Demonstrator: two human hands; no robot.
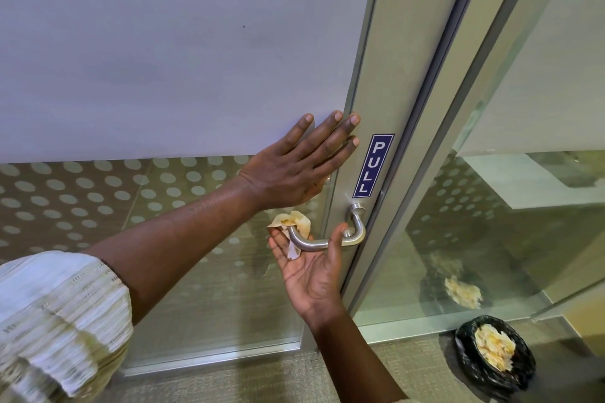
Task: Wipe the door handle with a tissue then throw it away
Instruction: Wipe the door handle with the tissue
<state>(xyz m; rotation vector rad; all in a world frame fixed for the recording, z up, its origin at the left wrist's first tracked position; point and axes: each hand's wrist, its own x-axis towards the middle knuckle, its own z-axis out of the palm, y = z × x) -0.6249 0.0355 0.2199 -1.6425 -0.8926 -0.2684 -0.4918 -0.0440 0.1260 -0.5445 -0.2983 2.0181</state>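
A brushed-metal lever door handle sticks out of the grey door frame below a blue PULL sign. A crumpled, yellow-stained tissue is wrapped over the handle's free left end. My right hand cups the handle from below, palm up. Its fingers press the tissue to the lever and its thumb rests on the bar. My left hand lies flat on the door above the handle with its fingers spread, holding nothing.
A small bin lined with a black bag stands on the carpet at the lower right, with crumpled tissues inside. A fixed glass panel beside the door reflects the bin. The door's lower glass has a dotted frosting.
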